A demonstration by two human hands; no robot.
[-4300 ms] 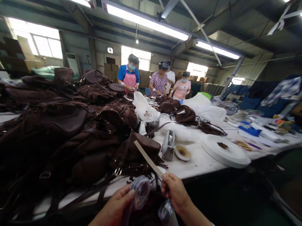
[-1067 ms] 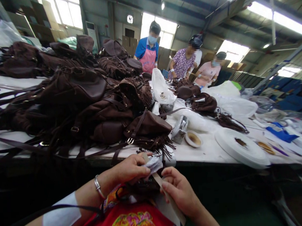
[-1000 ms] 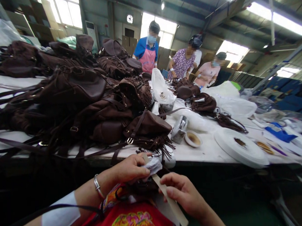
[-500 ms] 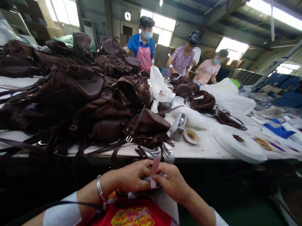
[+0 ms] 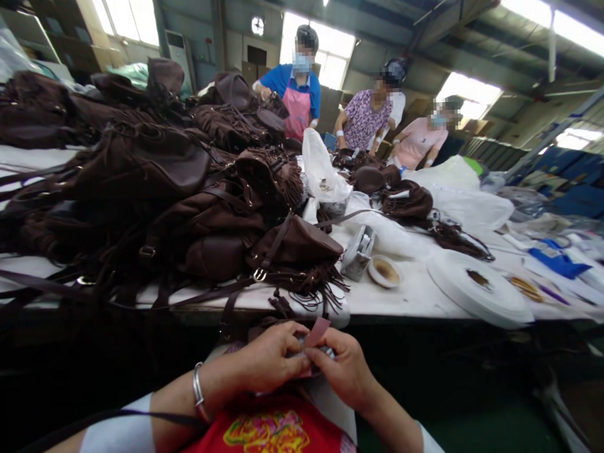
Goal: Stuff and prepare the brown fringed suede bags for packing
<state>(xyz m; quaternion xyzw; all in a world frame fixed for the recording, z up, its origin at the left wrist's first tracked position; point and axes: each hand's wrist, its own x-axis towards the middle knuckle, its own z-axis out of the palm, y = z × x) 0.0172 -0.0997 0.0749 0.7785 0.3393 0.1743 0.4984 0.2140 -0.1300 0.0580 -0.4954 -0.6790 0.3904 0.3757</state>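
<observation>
A short pink strip (image 5: 318,332) is bent between my two hands, low in the middle of the view. My right hand (image 5: 347,370) pinches it between thumb and forefinger. My left hand (image 5: 272,356) is closed at the strip's lower part, its thumb against it. Something silvery-grey shows beneath the fingers, mostly covered, so I cannot make out what it is. Just beyond my hands, a dark brown fringed bag (image 5: 300,248) with a buckled strap lies at the table's edge.
Brown bags (image 5: 143,160) are heaped across the left of the table (image 5: 415,292). To the right are a metal box (image 5: 357,252), a small bowl (image 5: 384,271), a big white tape roll (image 5: 477,282) and plastic bags (image 5: 474,202). Several co-workers (image 5: 296,96) stand beyond.
The pink strip has tilted to the right and bent, and my left thumb now covers more of its lower part. A co-worker in blue has straightened up; the view has shifted slightly.
</observation>
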